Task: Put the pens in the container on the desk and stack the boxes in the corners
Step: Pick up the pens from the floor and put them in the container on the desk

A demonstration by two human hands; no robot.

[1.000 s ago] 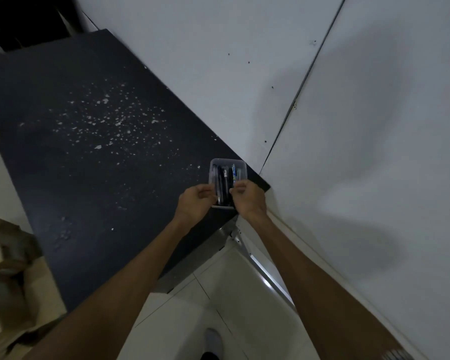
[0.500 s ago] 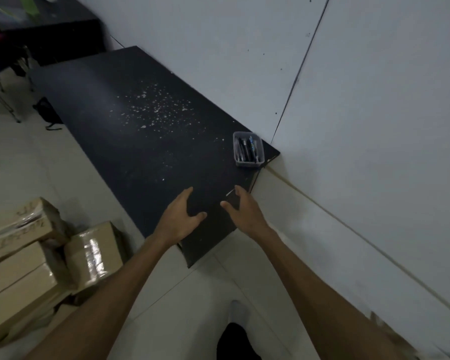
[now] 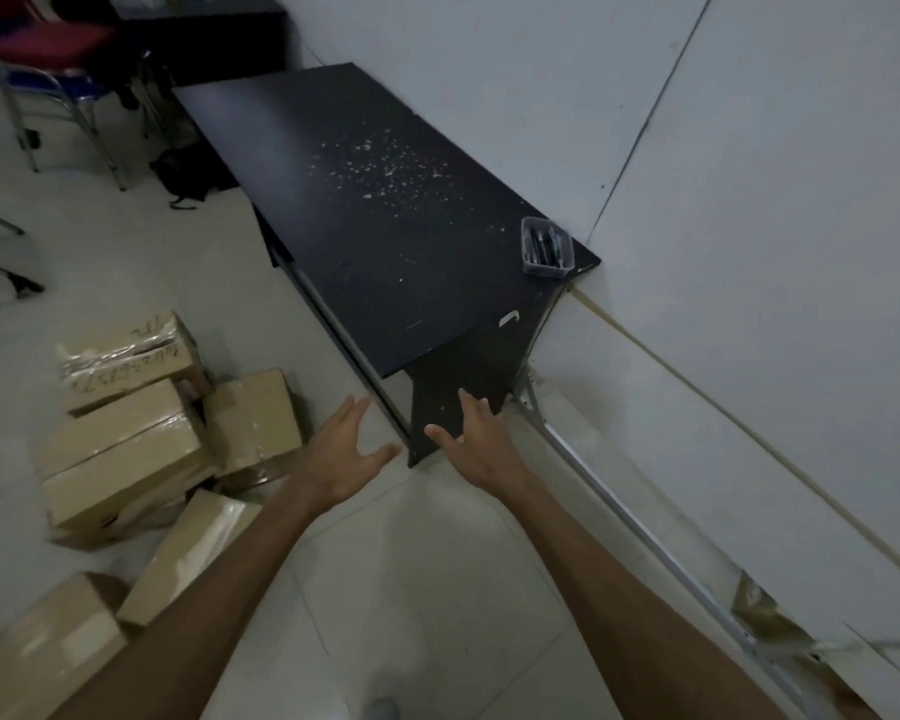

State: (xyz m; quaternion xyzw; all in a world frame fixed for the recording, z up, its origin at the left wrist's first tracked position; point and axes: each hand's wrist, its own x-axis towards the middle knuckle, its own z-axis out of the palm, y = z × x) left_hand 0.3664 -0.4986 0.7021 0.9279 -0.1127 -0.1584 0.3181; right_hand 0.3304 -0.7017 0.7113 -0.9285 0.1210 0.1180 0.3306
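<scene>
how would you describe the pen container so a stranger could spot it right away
Find the black desk against the white wall. At its near right corner stands a small clear plastic container holding dark pens. It is the only object on the desk; the cardboard boxes lie on the floor.

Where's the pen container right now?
In the head view, the clear pen container sits on the black desk at its right-hand corner, next to the white wall, well beyond both empty hands.

A black desk [image 3: 385, 241], its top flecked with white specks, stands against pale grey panelled walls [image 3: 749, 148]. The floor [image 3: 437, 589] is light tile. Far off to the left stands a red-seated chair [image 3: 48, 49] on metal legs. The light is dim.
</scene>
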